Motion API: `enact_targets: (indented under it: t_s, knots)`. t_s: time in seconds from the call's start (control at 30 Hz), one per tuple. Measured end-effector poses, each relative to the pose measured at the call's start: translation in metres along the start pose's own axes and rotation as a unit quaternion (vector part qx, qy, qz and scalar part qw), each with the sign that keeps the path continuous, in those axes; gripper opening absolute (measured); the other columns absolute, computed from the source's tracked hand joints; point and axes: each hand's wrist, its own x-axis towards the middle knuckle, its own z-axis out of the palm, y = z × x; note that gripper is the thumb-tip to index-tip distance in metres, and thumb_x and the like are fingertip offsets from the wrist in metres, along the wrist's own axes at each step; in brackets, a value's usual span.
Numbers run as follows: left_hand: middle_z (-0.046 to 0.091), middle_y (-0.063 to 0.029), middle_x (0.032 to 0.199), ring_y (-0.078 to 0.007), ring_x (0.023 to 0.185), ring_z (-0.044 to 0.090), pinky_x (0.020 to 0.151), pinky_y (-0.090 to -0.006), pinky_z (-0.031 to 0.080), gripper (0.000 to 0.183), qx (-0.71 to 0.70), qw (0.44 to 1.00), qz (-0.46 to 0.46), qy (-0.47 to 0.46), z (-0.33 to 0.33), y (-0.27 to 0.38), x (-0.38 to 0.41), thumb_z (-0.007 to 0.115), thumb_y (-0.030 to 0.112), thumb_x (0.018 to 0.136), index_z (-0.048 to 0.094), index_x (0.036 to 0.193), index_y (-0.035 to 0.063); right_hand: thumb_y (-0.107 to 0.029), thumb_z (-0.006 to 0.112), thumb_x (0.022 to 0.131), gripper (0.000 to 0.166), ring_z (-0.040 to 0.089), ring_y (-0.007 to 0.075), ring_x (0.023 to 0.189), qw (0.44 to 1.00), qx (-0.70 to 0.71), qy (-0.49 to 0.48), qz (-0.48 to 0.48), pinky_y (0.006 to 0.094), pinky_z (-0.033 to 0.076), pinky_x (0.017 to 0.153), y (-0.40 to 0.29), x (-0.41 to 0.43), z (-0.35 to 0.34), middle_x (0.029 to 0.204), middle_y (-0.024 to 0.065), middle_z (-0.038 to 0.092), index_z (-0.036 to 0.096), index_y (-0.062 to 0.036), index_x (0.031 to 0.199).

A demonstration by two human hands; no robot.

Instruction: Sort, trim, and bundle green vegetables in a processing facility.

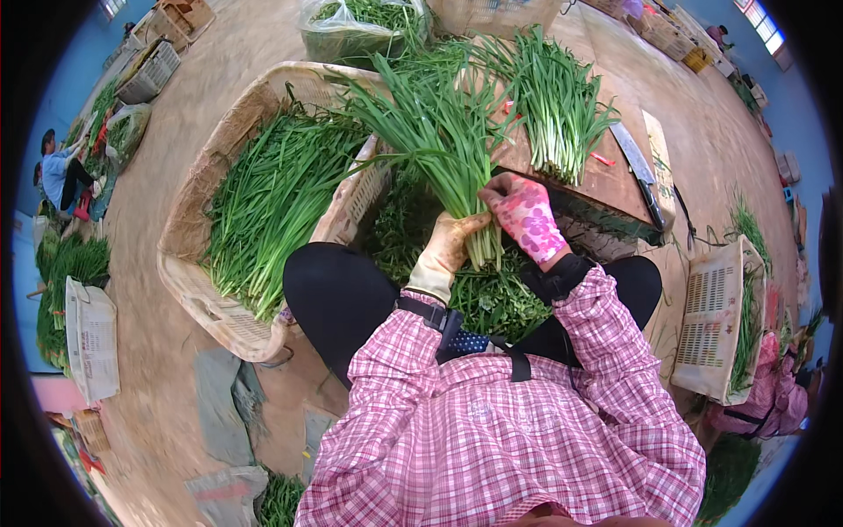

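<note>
My left hand, in a soiled cream glove, is wrapped around the lower stalks of a bunch of green chives. The leaves fan up and away from me, and the pale cut ends hang below my fist. My right hand, in a pink floral glove with bare fingertips, is at the right side of this bunch. Its thumb and fingers are bent together by the stalks; whether they pinch a stalk is hidden. Another chive bunch lies on the wooden board beyond my right hand.
A kitchen knife with a black handle lies on the board's right side, near red strips. At left stands a plastic crate of loose chives. Trimmings lie between my knees. Another crate is at right; people sit farther off.
</note>
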Motion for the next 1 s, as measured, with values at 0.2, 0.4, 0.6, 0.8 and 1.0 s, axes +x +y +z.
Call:
enact_targets:
  t_s: [0.2, 0.4, 0.6, 0.8, 1.0]
  knots:
    - [0.065, -0.0048, 0.095, -0.0188, 0.082, 0.067, 0.071, -0.0352, 0.059, 0.029, -0.039, 0.999, -0.021, 0.01, -0.003, -0.006, 0.005, 0.069, 0.0, 0.084, 0.058, 0.111, 0.0021, -0.015, 0.068, 0.088, 0.019, 0.067, 0.0117, 0.066, 0.963, 0.212, -0.079, 0.145, 0.0251, 0.053, 0.055, 0.015, 0.01, -0.001, 0.076, 0.0062, 0.067, 0.067, -0.0005, 0.101]
    - [0.067, -0.0082, 0.104, -0.0235, 0.089, 0.069, 0.077, -0.0401, 0.06, 0.037, -0.002, 1.0, 0.01, 0.009, 0.002, -0.015, 0.007, 0.067, -0.003, 0.084, 0.056, 0.119, 0.0033, -0.027, 0.075, 0.079, 0.029, 0.069, 0.0267, 0.08, 0.996, -0.083, 0.005, 0.037, 0.0354, 0.053, 0.073, 0.006, 0.004, 0.008, 0.084, 0.0144, 0.071, 0.071, -0.0027, 0.095]
    - [0.066, -0.005, 0.107, -0.0204, 0.097, 0.065, 0.082, -0.0355, 0.056, 0.04, -0.056, 0.998, 0.008, 0.027, -0.002, -0.02, 0.008, 0.07, 0.006, 0.087, 0.054, 0.123, 0.005, -0.026, 0.074, 0.08, 0.029, 0.069, 0.0292, 0.082, 0.998, -0.04, 0.029, 0.043, 0.0373, 0.052, 0.075, 0.013, 0.001, 0.005, 0.085, 0.0162, 0.071, 0.07, -0.0021, 0.096]
    - [0.065, -0.0042, 0.107, -0.0193, 0.091, 0.067, 0.078, -0.0366, 0.058, 0.029, 0.001, 0.999, -0.001, 0.043, 0.004, -0.02, 0.004, 0.064, 0.012, 0.093, 0.056, 0.12, 0.0054, -0.026, 0.072, 0.081, 0.026, 0.069, 0.0274, 0.078, 0.996, -0.05, -0.013, 0.066, 0.0358, 0.052, 0.072, 0.011, 0.003, 0.004, 0.079, 0.0154, 0.07, 0.072, -0.0022, 0.091]
    - [0.063, -0.005, 0.113, -0.0201, 0.101, 0.064, 0.083, -0.0383, 0.057, 0.042, -0.048, 0.998, 0.013, 0.026, -0.004, -0.026, 0.011, 0.069, 0.015, 0.09, 0.051, 0.128, 0.0069, -0.033, 0.072, 0.081, 0.032, 0.07, 0.026, 0.078, 0.996, 0.003, 0.02, 0.086, 0.0357, 0.052, 0.072, 0.008, 0.002, 0.004, 0.08, 0.0147, 0.07, 0.072, -0.0036, 0.093]
